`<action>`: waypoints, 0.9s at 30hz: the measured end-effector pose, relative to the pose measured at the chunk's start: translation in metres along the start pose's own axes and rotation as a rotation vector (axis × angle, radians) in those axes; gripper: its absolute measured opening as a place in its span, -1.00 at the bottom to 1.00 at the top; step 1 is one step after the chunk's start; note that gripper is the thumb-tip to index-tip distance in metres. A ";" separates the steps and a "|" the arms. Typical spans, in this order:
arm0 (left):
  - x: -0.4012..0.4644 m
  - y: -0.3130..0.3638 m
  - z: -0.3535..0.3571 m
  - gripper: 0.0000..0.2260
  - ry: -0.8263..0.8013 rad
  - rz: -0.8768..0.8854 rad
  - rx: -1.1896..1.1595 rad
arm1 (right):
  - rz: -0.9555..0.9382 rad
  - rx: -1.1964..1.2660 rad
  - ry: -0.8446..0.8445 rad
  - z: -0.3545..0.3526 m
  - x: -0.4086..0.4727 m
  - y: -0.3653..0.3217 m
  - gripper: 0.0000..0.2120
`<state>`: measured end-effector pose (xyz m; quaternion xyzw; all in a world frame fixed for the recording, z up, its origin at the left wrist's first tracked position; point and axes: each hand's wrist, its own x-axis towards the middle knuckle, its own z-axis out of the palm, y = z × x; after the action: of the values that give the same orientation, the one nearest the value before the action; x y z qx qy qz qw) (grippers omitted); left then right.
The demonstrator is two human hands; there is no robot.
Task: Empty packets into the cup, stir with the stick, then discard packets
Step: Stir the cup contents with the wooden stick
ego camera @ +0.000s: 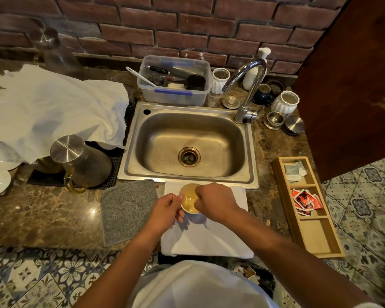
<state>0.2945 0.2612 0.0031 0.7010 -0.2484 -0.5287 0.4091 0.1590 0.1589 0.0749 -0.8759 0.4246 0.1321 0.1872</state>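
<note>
Your left hand (165, 210) curls round the cup (189, 202) on the white cloth (209, 238) at the desk's front edge, before the sink (187, 143); your right hand (213, 202) is fisted over its rim, contents hidden.

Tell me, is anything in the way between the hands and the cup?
No, nothing visible is in the way. The left hand already holds the side of the cup, and the right hand is curled right over its rim. The cup stands on a white cloth in front of the sink.
</note>
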 end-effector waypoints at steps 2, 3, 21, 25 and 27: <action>0.000 0.001 0.000 -0.66 -0.002 0.003 0.004 | 0.002 0.049 -0.009 0.005 -0.001 -0.001 -0.78; 0.000 0.001 0.000 -0.66 -0.003 0.005 0.004 | 0.006 0.062 0.018 0.006 -0.001 -0.001 -0.77; -0.005 0.003 0.000 -0.66 0.014 0.014 0.004 | 0.358 1.217 0.084 0.013 -0.068 0.094 -0.70; -0.003 0.003 -0.001 -0.66 0.002 0.010 0.014 | 0.381 1.177 0.069 0.030 -0.084 0.109 -0.69; -0.003 0.003 -0.001 -0.66 -0.003 0.009 0.017 | 0.363 1.156 0.011 0.036 -0.085 0.111 -0.64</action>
<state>0.2944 0.2619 0.0074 0.7024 -0.2570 -0.5258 0.4050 0.0173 0.1708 0.0524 -0.5465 0.5712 -0.0945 0.6050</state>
